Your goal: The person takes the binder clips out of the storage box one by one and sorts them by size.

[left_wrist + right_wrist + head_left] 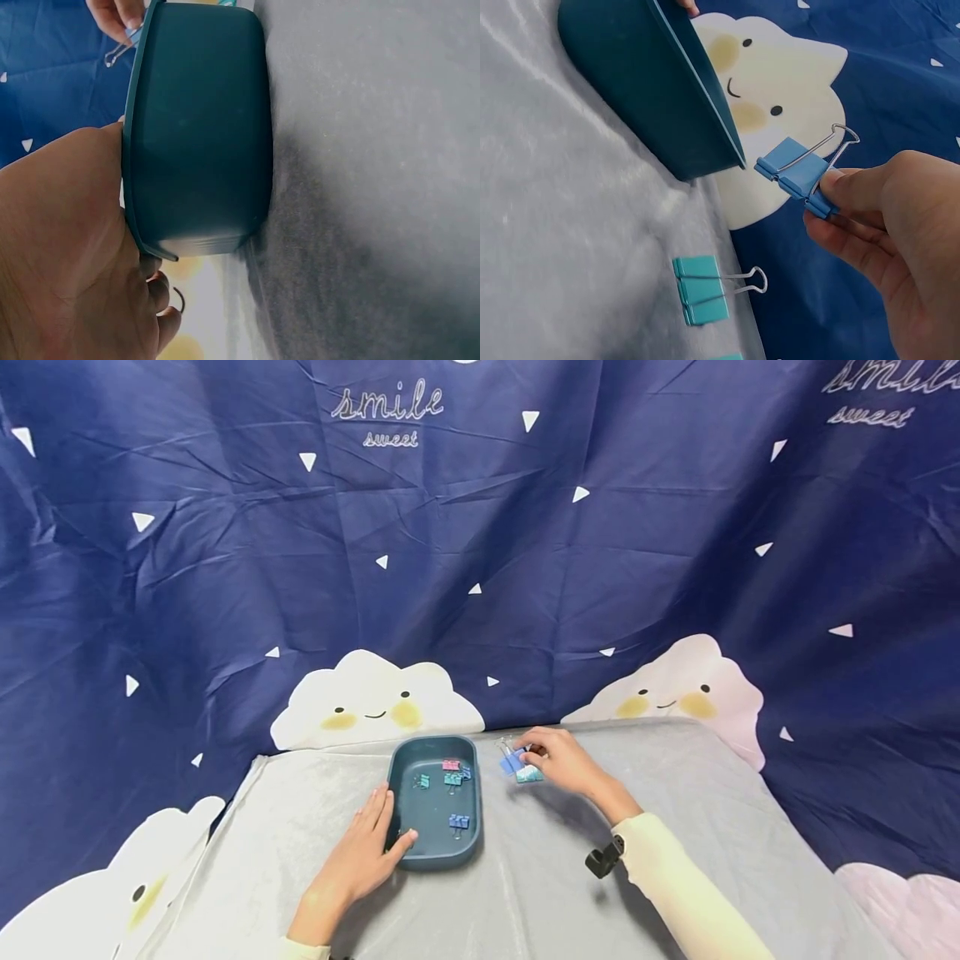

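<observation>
Right hand [900, 247] grip pinches a blue binder clip [799, 174] beside the tray [433, 827]; left hand [360, 852], fingers straight, steadies the tray's left wall.

Right arm: long cream sleeve [678, 881] down to the wrist; small black camera mount [604, 858] strapped just behind the fingers. Left arm: cream cuff [303, 950] edge visible. Both hands bare.
</observation>
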`<state>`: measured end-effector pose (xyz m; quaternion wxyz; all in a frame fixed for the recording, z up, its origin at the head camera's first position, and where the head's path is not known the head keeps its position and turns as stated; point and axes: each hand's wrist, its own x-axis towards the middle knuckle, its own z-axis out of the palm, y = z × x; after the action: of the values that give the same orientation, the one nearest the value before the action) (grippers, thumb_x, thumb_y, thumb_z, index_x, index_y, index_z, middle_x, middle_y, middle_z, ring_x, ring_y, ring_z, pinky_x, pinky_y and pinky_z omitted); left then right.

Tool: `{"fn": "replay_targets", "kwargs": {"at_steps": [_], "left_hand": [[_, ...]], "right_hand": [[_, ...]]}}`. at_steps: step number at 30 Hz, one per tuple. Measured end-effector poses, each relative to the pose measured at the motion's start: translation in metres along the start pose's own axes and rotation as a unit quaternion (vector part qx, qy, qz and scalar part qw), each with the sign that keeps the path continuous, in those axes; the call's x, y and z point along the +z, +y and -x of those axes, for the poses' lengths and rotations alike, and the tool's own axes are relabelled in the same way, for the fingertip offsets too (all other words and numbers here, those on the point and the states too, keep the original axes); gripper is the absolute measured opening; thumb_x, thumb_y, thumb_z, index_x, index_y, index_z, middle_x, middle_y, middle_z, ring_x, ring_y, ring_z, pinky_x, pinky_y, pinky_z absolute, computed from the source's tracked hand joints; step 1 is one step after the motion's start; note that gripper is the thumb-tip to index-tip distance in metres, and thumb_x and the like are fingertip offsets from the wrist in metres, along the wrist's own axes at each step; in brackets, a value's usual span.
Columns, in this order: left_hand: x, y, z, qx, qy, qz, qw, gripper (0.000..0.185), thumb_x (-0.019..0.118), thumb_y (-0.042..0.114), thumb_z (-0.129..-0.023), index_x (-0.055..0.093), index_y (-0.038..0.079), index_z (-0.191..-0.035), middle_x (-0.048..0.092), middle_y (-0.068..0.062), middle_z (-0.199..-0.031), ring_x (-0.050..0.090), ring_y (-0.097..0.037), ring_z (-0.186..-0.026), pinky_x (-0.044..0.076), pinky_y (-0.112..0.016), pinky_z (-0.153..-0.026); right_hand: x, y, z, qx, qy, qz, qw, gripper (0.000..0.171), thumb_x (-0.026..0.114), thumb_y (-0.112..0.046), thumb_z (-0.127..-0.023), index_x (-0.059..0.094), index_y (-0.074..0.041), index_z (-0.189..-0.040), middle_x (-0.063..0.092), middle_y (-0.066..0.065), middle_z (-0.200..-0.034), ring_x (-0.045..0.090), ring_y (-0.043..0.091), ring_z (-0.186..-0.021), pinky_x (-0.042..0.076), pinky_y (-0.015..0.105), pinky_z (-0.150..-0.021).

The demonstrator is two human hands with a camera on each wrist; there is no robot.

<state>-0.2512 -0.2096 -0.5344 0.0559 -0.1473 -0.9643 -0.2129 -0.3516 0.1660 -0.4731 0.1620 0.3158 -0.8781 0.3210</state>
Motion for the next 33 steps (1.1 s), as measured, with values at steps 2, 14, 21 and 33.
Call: {"fn": "replay_targets", "kwargs": {"at_steps": [2, 14, 21, 33], "left_hand": [[0.000, 0.000, 0.000, -0.002, -0.003, -0.001, 1.0000, 0.088, 0.056, 0.054, -0.107, 0.026, -0.005, -0.166, 0.020, -0.020, -0.177, 0.018, -0.039, -0.166, 0.024, -0.062, -0.132], [0.000, 0.002, 0.001, 0.002, 0.004, -0.002, 1.0000, 0.087, 0.058, 0.050, -0.107, 0.028, -0.007, -0.165, 0.021, -0.022, -0.177, 0.021, -0.041, -0.165, 0.026, -0.063, -0.131], [0.001, 0.001, 0.000, 0.003, 0.005, -0.004, 1.0000, 0.089, 0.054, 0.056, -0.108, 0.027, -0.006, -0.166, 0.021, -0.021, -0.177, 0.020, -0.040, -0.165, 0.026, -0.063, -0.131], [0.002, 0.000, 0.001, 0.002, 0.003, -0.002, 1.0000, 0.091, 0.052, 0.059, -0.108, 0.026, -0.005, -0.166, 0.020, -0.020, -0.178, 0.020, -0.041, -0.165, 0.025, -0.063, -0.132]], "right_hand": [[-0.004, 0.002, 0.003, 0.006, 0.006, 0.003, 1.000, 0.018, 0.077, -0.004, -0.095, 0.081, -0.008, -0.111, 0.079, 0.002, -0.105, 0.070, 0.010, -0.086, 0.063, 0.031, -0.081], [-0.029, 0.021, 0.024, 0.042, 0.024, 0.019, 0.999, 0.017, 0.080, -0.007, -0.095, 0.081, -0.008, -0.112, 0.078, 0.003, -0.106, 0.065, 0.007, -0.081, 0.057, 0.027, -0.076], [-0.040, 0.032, 0.035, 0.053, 0.034, 0.028, 0.998, 0.018, 0.080, -0.005, -0.094, 0.081, -0.007, -0.111, 0.079, 0.006, -0.106, 0.065, 0.008, -0.081, 0.058, 0.027, -0.075], [-0.053, 0.054, 0.055, 0.087, 0.042, 0.034, 0.995, 0.018, 0.079, -0.003, -0.093, 0.081, -0.005, -0.111, 0.079, 0.005, -0.102, 0.065, 0.009, -0.082, 0.056, 0.026, -0.074]]}}
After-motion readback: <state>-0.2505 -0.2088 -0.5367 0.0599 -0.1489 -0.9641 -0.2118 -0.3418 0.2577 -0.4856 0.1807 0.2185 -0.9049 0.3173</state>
